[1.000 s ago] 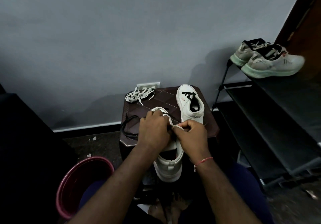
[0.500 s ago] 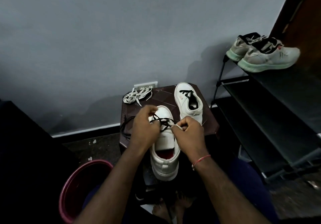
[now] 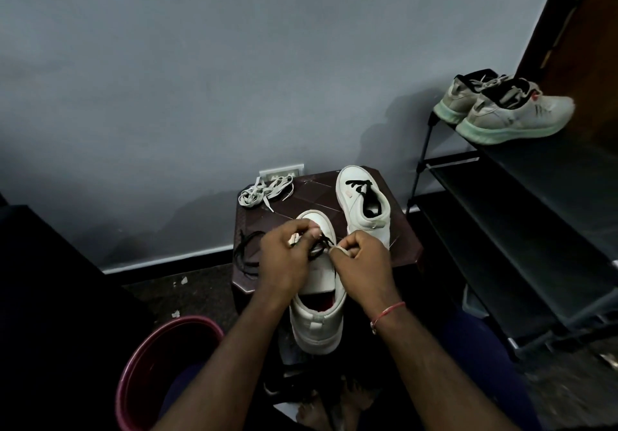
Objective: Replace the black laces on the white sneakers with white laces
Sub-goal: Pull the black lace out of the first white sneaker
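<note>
- Dark red bucket [image 3: 133,373]: on the floor at lower left, beside the person's left forearm.
- Loose black lace [image 3: 245,258]: a tangle on the left edge of the worktop [image 3: 406,246], just beside the left hand.
- White laces [image 3: 264,193]: a bundle at the far left corner of the worktop, well apart from both hands.
- Left hand [image 3: 287,263]: over the near sneaker's forefoot, fingers curled, grip closed on the black lace [image 3: 319,246] threaded there.
- Near sneaker [image 3: 317,327]: white, toe pointing away, heel overhanging the worktop's near edge.
- Right hand [image 3: 364,263]: just beside the left, thumb and forefinger in a closed grip on a pale strip [image 3: 338,248], possibly a white lace end; the dim view leaves this unsure.
- Far sneaker [image 3: 363,206]: white, upright behind the right hand, black lacing in its eyelets.
- Shoe rack [image 3: 535,230]: black, at right, with grey running shoes [image 3: 515,119] on its top shelf.
</note>
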### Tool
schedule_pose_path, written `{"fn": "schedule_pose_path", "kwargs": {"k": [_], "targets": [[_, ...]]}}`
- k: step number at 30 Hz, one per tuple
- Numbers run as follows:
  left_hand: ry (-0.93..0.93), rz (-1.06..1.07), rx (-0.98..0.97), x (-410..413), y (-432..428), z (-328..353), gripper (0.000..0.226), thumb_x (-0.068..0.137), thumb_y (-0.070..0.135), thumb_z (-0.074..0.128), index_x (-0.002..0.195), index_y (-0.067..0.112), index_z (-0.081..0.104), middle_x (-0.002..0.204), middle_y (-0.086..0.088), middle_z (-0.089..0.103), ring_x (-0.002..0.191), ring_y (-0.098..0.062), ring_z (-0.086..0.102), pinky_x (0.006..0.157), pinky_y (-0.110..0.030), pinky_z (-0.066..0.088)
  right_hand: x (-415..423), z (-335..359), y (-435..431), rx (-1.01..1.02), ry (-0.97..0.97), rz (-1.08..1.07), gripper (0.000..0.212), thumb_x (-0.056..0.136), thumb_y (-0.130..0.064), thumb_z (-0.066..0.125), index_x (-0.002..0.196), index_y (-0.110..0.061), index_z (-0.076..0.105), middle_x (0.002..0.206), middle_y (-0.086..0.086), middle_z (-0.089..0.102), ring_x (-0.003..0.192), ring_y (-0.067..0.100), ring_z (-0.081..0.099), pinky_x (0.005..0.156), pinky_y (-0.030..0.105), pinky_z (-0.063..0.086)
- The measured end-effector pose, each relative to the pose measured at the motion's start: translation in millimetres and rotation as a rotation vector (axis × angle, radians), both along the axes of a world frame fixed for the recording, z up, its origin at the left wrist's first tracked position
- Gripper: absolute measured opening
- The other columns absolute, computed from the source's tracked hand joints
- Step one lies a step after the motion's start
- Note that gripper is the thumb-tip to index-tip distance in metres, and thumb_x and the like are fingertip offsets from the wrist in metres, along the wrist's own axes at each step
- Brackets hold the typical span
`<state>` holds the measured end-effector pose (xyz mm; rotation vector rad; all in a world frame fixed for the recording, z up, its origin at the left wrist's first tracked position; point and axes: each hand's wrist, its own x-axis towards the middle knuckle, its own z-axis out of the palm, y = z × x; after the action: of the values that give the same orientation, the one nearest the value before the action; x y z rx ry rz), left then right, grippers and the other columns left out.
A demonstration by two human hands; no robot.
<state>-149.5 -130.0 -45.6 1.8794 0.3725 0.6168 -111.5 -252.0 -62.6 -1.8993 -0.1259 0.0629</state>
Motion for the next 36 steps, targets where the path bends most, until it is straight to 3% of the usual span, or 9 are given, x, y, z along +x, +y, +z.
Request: {"fn": "schedule_pose_path", "kwargs": {"k": [4, 6, 10, 13, 15, 20, 29, 31, 36], "targets": [[-0.288, 0.205, -0.785, -1, 5, 13, 0.008, 0.098, 0.009, 0.05, 0.092, 0.011, 0.055, 0.071, -0.004, 0.064, 0.061, -0.016, 0.062, 0.068, -0.034, 0.054, -1, 1, 1, -0.011, -0.002, -0.003, 0.01, 0.074, -0.013, 0.07, 0.071, -0.015, 0.06, 0.055, -0.005, 0.056, 0.051, 0.009, 0.05, 0.056, 0.023, 0.043], [-0.244, 0.187, -0.886, -2, 8, 23, 0.009, 0.098, 0.008, 0.049, 0.091, 0.013, 0.052, 0.072, -0.005, 0.061, 0.056, -0.016, 0.057, 0.055, -0.027, 0.051, -1, 2, 2, -0.019, -0.01, -0.001, 0.01, 0.074, -0.012, 0.069, 0.071, -0.016, 0.059, 0.055, -0.005, 0.056, 0.052, 0.01, 0.051, 0.057, 0.026, 0.045], [0.095, 0.042, -0.037, -5, 8, 21, 0.022, 0.085, 0.011, 0.065, 0.101, 0.024, 0.059, 0.097, 0.004, 0.059, 0.076, -0.011, 0.059, 0.063, -0.019, 0.048, -1, 1, 3, -0.03, -0.023, 0.0, 0.01, 0.074, -0.013, 0.068, 0.072, -0.018, 0.06, 0.054, -0.006, 0.056, 0.054, 0.012, 0.053, 0.062, 0.033, 0.05], [0.304, -0.102, 0.473, -3, 2, 14, 0.032, 0.078, 0.02, 0.069, 0.11, 0.029, 0.068, 0.114, 0.001, 0.054, 0.104, -0.019, 0.056, 0.091, -0.034, 0.048, -1, 2, 3, -0.046, -0.029, 0.024, 0.008, 0.075, -0.015, 0.068, 0.078, -0.022, 0.065, 0.056, -0.005, 0.058, 0.056, 0.011, 0.055, 0.064, 0.033, 0.05], [0.484, -0.089, 0.724, -4, -4, 16, 0.027, 0.084, 0.026, 0.063, 0.11, 0.03, 0.069, 0.117, -0.001, 0.055, 0.111, -0.024, 0.051, 0.092, -0.04, 0.046, -2, 2, 3, -0.064, -0.038, 0.054, 0.011, 0.076, -0.016, 0.068, 0.082, -0.026, 0.068, 0.058, -0.006, 0.061, 0.057, 0.01, 0.057, 0.063, 0.03, 0.05], [0.507, -0.016, 0.946, -2, -11, 19, 0.021, 0.093, 0.024, 0.051, 0.105, 0.024, 0.069, 0.112, -0.002, 0.059, 0.107, -0.027, 0.049, 0.084, -0.038, 0.041, -2, 2, 3, -0.077, -0.037, 0.043, 0.007, 0.076, -0.018, 0.069, 0.081, -0.022, 0.071, 0.06, -0.008, 0.065, 0.059, 0.006, 0.06, 0.06, 0.025, 0.048], [0.369, -0.31, 1.012, -4, 2, 18, 0.034, 0.088, 0.017, 0.052, 0.114, 0.029, 0.07, 0.129, 0.013, 0.058, 0.123, -0.019, 0.042, 0.097, -0.036, 0.035, 1, 4, 1, -0.109, -0.045, 0.079, 0.005, 0.08, -0.016, 0.067, 0.082, -0.017, 0.071, 0.063, -0.008, 0.064, 0.062, 0.006, 0.057, 0.063, 0.024, 0.045], [0.175, -0.261, 0.845, -4, 6, 14, 0.022, 0.085, 0.019, 0.059, 0.098, 0.022, 0.076, 0.11, 0.008, 0.069, 0.106, -0.016, 0.054, 0.09, -0.035, 0.044, 2, 5, 0, -0.116, -0.041, 0.082, 0.006, 0.081, -0.016, 0.067, 0.083, -0.017, 0.072, 0.067, -0.007, 0.066, 0.066, 0.009, 0.06, 0.065, 0.026, 0.047], [-0.06, -0.126, -0.26, -15, 14, 38, 0.009, 0.088, 0.013, 0.066, 0.082, 0.012, 0.072, 0.072, 0.002, 0.07, 0.064, -0.005, 0.06, 0.061, -0.023, 0.047, 0, 7, 0, -0.138, -0.057, 0.086, 0.009, 0.08, -0.014, 0.065, 0.086, -0.018, 0.071, 0.067, -0.009, 0.062, 0.067, 0.012, 0.059, 0.067, 0.025, 0.047]]}}
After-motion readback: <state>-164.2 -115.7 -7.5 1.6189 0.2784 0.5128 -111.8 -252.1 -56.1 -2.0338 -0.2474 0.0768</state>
